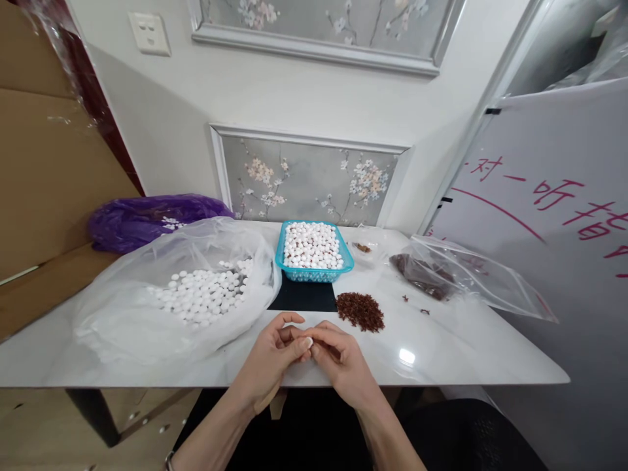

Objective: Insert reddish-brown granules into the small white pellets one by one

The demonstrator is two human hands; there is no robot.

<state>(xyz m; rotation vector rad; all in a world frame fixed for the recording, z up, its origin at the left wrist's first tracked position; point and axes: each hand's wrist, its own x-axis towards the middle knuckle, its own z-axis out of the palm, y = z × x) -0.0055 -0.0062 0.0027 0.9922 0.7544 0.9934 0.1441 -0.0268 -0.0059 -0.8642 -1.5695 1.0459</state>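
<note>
My left hand and my right hand meet over the table's front edge, fingertips together. Both are closed in a pinch. A pale spot shows at my left thumb tip; whether it is a nail or a small white ball I cannot tell. Whatever my right fingers pinch is hidden. Just beyond my right hand lies a pile of small reddish-brown star-shaped pieces. Behind my hands, a blue plastic basket is heaped with white balls, with bits of brown among them. More white balls fill an open clear plastic bag on the left.
A dark flat mat lies partly under the basket. On the right, a zip bag holds brown pieces, near a small clear bag. A purple bag sits at the back left, beside cardboard. A wall stands behind the white table.
</note>
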